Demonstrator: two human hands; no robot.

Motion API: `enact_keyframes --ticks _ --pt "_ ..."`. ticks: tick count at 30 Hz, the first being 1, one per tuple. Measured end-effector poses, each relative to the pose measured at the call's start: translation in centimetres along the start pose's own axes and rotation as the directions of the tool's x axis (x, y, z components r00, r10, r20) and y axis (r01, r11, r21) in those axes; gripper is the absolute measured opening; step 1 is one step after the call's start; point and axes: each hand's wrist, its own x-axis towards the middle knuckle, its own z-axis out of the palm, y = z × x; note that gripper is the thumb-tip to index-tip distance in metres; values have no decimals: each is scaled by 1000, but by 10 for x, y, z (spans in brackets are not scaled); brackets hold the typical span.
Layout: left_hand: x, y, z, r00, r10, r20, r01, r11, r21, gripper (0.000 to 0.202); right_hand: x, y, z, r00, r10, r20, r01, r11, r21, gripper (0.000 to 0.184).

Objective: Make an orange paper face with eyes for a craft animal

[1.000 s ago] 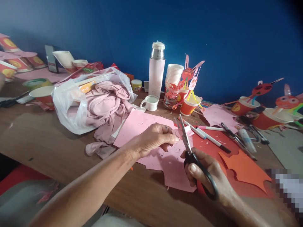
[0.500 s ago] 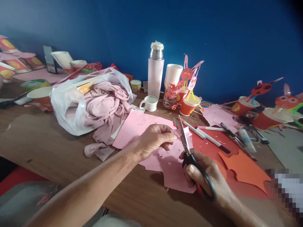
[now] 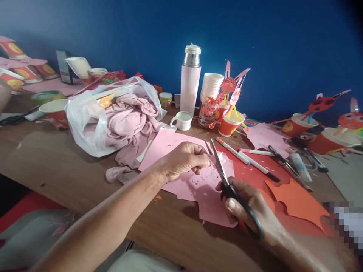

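My left hand pinches a small pink paper piece above the wooden table. My right hand grips black-handled scissors, whose blades are parted around the edge of that small piece. Under both hands lies a larger pink paper sheet with cut marks and scraps on it.
Red paper and orange paper lie right, with pens on them. Behind stand a white flask, small white cup, stacked paper cups and decorated orange cups. A plastic bag of pink cloth sits left.
The view shifted slightly. My hands stay together, the scissors still at the small pink piece; the left fingers have turned it a little.
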Motion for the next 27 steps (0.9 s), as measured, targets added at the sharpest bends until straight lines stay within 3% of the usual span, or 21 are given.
enact_keyframes --ticks 20,27 --pt "-1 4 -11 996 41 81 -54 983 176 5 -2 -3 1 999 37 21 -36 999 -31 38" --pt "0 1 -9 995 9 99 -15 998 66 10 -2 -1 0 1000 22 -18 -21 1000 16 38"
